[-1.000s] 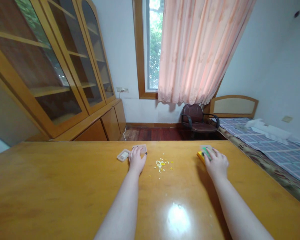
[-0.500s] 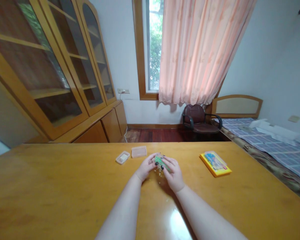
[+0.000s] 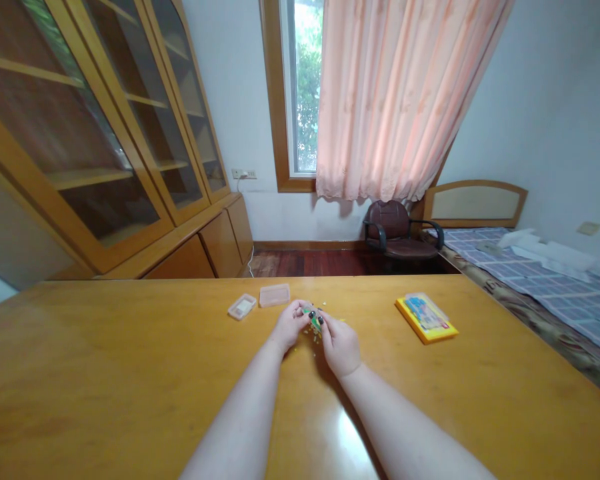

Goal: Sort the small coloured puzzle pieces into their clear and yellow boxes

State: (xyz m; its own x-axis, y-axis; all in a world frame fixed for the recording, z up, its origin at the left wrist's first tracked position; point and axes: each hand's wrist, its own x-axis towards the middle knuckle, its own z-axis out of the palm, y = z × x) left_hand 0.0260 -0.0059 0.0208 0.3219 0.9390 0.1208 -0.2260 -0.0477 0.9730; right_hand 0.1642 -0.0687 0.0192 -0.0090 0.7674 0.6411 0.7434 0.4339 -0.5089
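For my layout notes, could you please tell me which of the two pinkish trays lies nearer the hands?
The right tray, just beyond the left hand; the left tray lies farther away and shows a pale patch.

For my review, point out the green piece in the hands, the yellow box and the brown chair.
Green piece (image 3: 315, 323), head view: on its exposed green surface.
Yellow box (image 3: 423, 321), head view: on its printed top.
Brown chair (image 3: 388, 221), head view: on its backrest.
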